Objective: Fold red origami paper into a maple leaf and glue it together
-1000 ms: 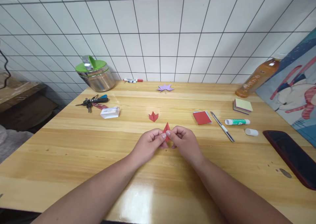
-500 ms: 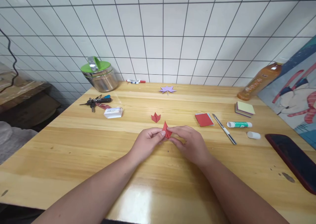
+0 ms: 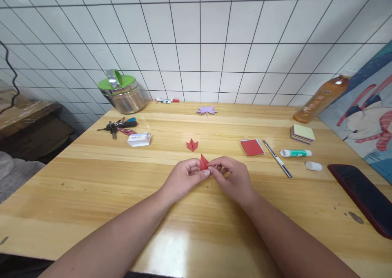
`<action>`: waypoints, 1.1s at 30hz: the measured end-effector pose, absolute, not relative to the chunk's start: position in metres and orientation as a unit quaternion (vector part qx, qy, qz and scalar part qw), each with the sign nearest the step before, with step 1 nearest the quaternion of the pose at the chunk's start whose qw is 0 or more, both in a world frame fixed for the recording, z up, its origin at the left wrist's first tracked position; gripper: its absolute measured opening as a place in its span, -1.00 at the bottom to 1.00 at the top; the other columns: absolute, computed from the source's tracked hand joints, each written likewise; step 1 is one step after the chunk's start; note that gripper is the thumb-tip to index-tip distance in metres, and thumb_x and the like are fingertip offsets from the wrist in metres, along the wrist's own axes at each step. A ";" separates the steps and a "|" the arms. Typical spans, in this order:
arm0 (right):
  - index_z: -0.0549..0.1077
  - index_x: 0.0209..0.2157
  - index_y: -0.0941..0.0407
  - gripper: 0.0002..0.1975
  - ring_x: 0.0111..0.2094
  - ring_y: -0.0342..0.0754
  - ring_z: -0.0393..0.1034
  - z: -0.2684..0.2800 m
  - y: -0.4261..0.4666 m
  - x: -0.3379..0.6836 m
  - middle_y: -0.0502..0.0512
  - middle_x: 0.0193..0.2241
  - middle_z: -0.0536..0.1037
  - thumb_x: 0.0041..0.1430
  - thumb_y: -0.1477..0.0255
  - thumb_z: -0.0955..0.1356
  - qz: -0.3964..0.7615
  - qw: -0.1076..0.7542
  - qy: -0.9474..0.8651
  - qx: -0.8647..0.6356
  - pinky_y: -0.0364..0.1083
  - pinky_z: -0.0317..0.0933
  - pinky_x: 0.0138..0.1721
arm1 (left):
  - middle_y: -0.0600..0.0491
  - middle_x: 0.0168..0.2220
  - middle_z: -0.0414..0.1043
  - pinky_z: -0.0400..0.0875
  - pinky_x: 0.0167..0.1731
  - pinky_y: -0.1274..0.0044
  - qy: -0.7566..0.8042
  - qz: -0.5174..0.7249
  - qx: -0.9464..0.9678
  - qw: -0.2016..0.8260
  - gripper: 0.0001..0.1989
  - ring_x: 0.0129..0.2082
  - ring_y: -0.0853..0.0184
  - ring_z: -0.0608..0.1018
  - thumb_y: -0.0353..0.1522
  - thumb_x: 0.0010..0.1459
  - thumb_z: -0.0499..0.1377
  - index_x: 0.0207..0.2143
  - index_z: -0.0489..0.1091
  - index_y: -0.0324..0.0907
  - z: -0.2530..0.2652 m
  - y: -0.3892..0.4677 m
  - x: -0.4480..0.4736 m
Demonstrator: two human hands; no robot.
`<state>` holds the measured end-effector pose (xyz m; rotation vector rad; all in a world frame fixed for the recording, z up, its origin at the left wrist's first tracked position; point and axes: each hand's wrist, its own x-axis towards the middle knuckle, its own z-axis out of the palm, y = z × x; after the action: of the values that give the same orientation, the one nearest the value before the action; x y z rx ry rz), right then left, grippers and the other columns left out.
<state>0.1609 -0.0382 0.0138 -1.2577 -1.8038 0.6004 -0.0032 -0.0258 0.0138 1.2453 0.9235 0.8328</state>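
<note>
A small piece of folded red paper (image 3: 203,163), pointed at the top, is pinched between both hands just above the wooden table. My left hand (image 3: 187,174) grips its lower left part, thumb in front. From the other side, my right hand (image 3: 231,174) pinches its lower right edge between thumb and index finger. The fingertips cover the paper's bottom. Just beyond lies a finished-looking folded red piece (image 3: 192,145) with three points. Farther back, a purple paper maple leaf (image 3: 207,111) rests near the wall.
Right of my hands lie red paper squares (image 3: 252,147), a utility knife (image 3: 277,159), a glue stick (image 3: 295,153), its cap (image 3: 313,166), a sticky-note stack (image 3: 302,133), a phone (image 3: 361,198) and a bottle (image 3: 321,98). At left are keys (image 3: 118,126), a white box (image 3: 139,139) and a metal pot (image 3: 124,98).
My right index finger has come off the front face of the folded paper, and the right hand now pinches its lower edge. The paper has turned slightly and shifted a little left.
</note>
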 end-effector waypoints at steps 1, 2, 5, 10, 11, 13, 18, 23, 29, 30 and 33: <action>0.49 -0.39 0.06 -0.89 -0.47 -0.13 0.40 0.015 -0.039 0.160 0.00 -0.47 0.55 0.11 0.42 0.31 0.232 0.412 -0.724 -0.503 -0.16 0.28 -0.43 | -0.03 -0.30 0.57 0.38 -0.16 0.43 0.403 0.363 0.545 0.639 -0.73 -0.24 0.25 0.56 -0.27 -0.04 0.29 -0.29 0.48 -0.23 0.013 -0.026 -0.003; 0.49 -0.39 0.06 -0.89 -0.47 -0.13 0.39 0.015 -0.040 0.160 0.00 -0.47 0.54 0.12 0.42 0.31 0.230 0.410 -0.724 -0.505 -0.16 0.27 -0.42 | -0.03 -0.30 0.56 0.38 -0.16 0.43 0.406 0.362 0.544 0.639 -0.74 -0.24 0.25 0.56 -0.27 -0.04 0.29 -0.30 0.48 -0.24 0.013 -0.026 -0.002; 0.48 -0.39 0.07 -0.89 -0.48 -0.13 0.39 0.016 -0.042 0.159 0.01 -0.46 0.55 0.13 0.41 0.30 0.255 0.425 -0.702 -0.511 -0.16 0.27 -0.43 | -0.02 -0.32 0.56 0.38 -0.17 0.43 0.413 0.361 0.541 0.638 -0.75 -0.26 0.25 0.56 -0.27 -0.03 0.28 -0.30 0.47 -0.24 0.012 -0.027 -0.002; 0.44 -0.41 0.09 -0.93 -0.52 -0.14 0.40 0.014 -0.042 0.153 -0.01 -0.53 0.53 0.08 0.40 0.34 0.361 0.473 -0.617 -0.516 -0.19 0.27 -0.49 | 0.01 -0.36 0.54 0.37 -0.24 0.48 0.420 0.363 0.554 0.620 -0.78 -0.33 0.30 0.54 -0.30 -0.01 0.27 -0.31 0.46 -0.24 0.013 -0.028 -0.004; 0.43 -0.43 0.09 -0.93 -0.52 -0.14 0.41 0.014 -0.041 0.152 -0.01 -0.54 0.52 0.07 0.39 0.35 0.379 0.481 -0.596 -0.519 -0.19 0.28 -0.50 | 0.02 -0.36 0.54 0.37 -0.26 0.49 0.424 0.365 0.556 0.615 -0.79 -0.34 0.32 0.54 -0.30 -0.01 0.27 -0.32 0.46 -0.24 0.013 -0.028 -0.004; 0.42 -0.47 0.09 -0.91 -0.52 -0.13 0.42 0.014 -0.042 0.151 0.00 -0.54 0.53 0.04 0.37 0.37 0.395 0.491 -0.572 -0.524 -0.18 0.29 -0.49 | 0.04 -0.38 0.53 0.36 -0.29 0.52 0.428 0.373 0.556 0.607 -0.80 -0.37 0.34 0.52 -0.29 -0.01 0.27 -0.36 0.45 -0.23 0.014 -0.028 -0.003; 0.45 -0.32 0.09 -0.84 -0.53 -0.13 0.42 0.018 -0.043 0.150 -0.02 -0.55 0.52 0.03 0.35 0.37 0.407 0.494 -0.572 -0.513 -0.17 0.29 -0.47 | 0.09 -0.51 0.47 0.34 -0.36 0.56 0.416 0.390 0.552 0.608 -0.81 -0.46 0.40 0.48 -0.27 0.00 0.26 -0.43 0.43 -0.24 0.016 -0.027 -0.003; 0.46 -0.18 0.11 -0.69 -0.46 -0.11 0.41 0.015 -0.038 0.155 -0.01 -0.52 0.51 0.03 0.28 0.36 0.477 0.451 -0.554 -0.513 -0.15 0.30 -0.41 | 0.07 -0.52 0.46 0.34 -0.38 0.54 0.419 0.383 0.565 0.599 -0.78 -0.47 0.37 0.47 -0.25 -0.03 0.27 -0.43 0.44 -0.25 0.019 -0.025 -0.007; 0.45 -0.48 0.15 -0.78 -0.50 -0.15 0.34 0.011 -0.033 0.159 0.01 -0.55 0.47 0.00 0.26 0.37 0.480 0.403 -0.574 -0.527 -0.16 0.29 -0.47 | 0.10 -0.55 0.40 0.29 -0.43 0.56 0.439 0.358 0.620 0.543 -0.78 -0.51 0.39 0.43 -0.23 0.00 0.22 -0.50 0.40 -0.23 0.016 -0.026 -0.006; 0.44 -0.48 0.14 -0.77 -0.53 -0.16 0.32 0.012 -0.033 0.158 -0.01 -0.56 0.45 0.00 0.25 0.36 0.493 0.404 -0.564 -0.525 -0.17 0.28 -0.51 | 0.10 -0.54 0.40 0.29 -0.43 0.56 0.442 0.360 0.620 0.540 -0.78 -0.50 0.39 0.42 -0.23 0.00 0.22 -0.49 0.40 -0.23 0.016 -0.026 -0.005; 0.40 -0.50 0.14 -0.77 -0.61 -0.20 0.22 0.013 -0.035 0.155 -0.08 -0.63 0.36 -0.01 0.24 0.37 0.498 0.430 -0.537 -0.528 -0.22 0.20 -0.63 | 0.10 -0.49 0.41 0.28 -0.41 0.56 0.434 0.369 0.603 0.558 -0.77 -0.47 0.39 0.43 -0.22 -0.01 0.24 -0.44 0.40 -0.23 0.015 -0.026 -0.003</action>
<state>0.1546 -0.0345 0.0127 -1.3170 -1.3407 1.2418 -0.0026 -0.0264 0.0148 1.4221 1.0244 0.8698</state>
